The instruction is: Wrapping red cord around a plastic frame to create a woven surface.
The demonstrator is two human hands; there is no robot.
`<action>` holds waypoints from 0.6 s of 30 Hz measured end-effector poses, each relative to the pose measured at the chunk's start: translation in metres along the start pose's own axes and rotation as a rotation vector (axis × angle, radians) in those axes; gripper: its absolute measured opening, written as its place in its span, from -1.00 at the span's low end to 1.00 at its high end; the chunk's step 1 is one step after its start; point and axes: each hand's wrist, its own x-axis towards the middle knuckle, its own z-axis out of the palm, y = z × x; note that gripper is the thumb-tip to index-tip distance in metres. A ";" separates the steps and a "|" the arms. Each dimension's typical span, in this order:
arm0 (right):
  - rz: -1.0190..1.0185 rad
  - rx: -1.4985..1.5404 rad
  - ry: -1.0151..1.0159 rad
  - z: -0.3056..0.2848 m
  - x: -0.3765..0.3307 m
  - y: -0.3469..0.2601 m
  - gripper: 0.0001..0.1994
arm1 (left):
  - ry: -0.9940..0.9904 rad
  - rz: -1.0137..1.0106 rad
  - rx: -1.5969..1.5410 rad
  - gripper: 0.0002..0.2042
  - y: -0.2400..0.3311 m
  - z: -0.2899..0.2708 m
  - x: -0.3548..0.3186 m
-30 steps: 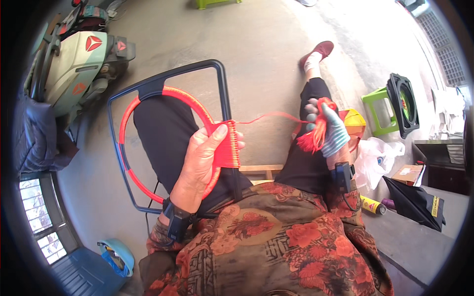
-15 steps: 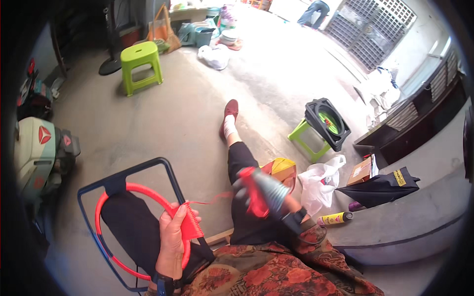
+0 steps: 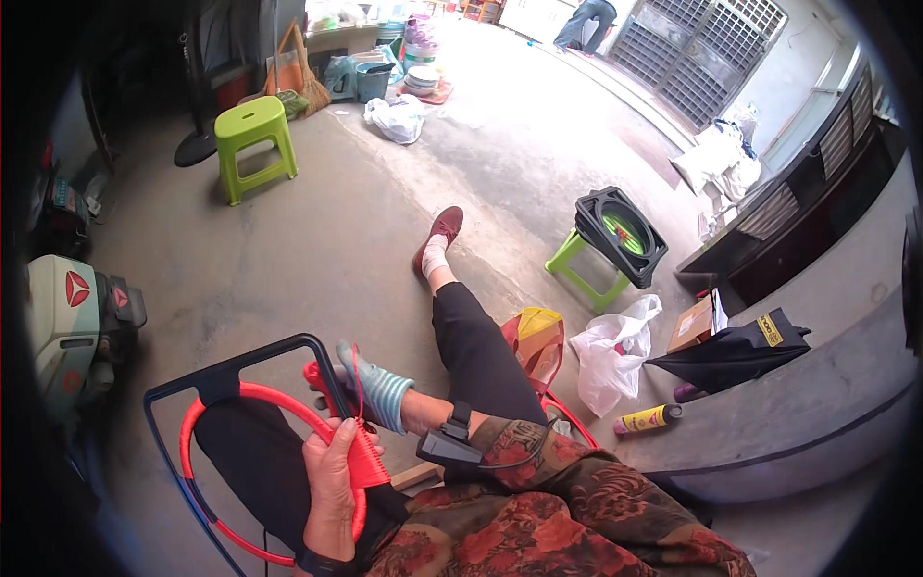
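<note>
While left hand (image 3: 332, 471) stays clamped on red hoop (image 3: 207, 423), gloved right hand (image 3: 375, 385), fingers closed on cord, has swung back to frame.

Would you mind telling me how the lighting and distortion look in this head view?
Head view: daylight washes out the concrete floor at the top, the left side lies in shadow; fisheye bends the ledge; the left hand on the red hoop stays sharp.

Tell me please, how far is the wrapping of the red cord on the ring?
Done: a short woven red patch beside the left hand. In hand: the right hand, gloved, brings red cord to the frame. Left: most of the red ring is unwoven.
</note>
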 end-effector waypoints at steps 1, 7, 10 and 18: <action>-0.020 -0.086 -0.003 0.003 0.003 -0.003 -0.40 | 0.002 0.020 -0.006 -0.85 -0.003 0.000 0.001; -0.577 -0.586 -0.125 0.009 -0.021 -0.012 -0.11 | -0.025 0.059 0.009 -0.83 -0.003 0.001 0.006; -1.008 -0.926 0.035 0.006 -0.020 0.002 0.00 | -0.109 0.094 -0.007 -0.81 -0.012 -0.014 0.014; -0.896 -0.885 0.170 0.017 -0.024 -0.016 -0.61 | -0.078 0.098 0.018 -0.78 -0.001 -0.002 0.012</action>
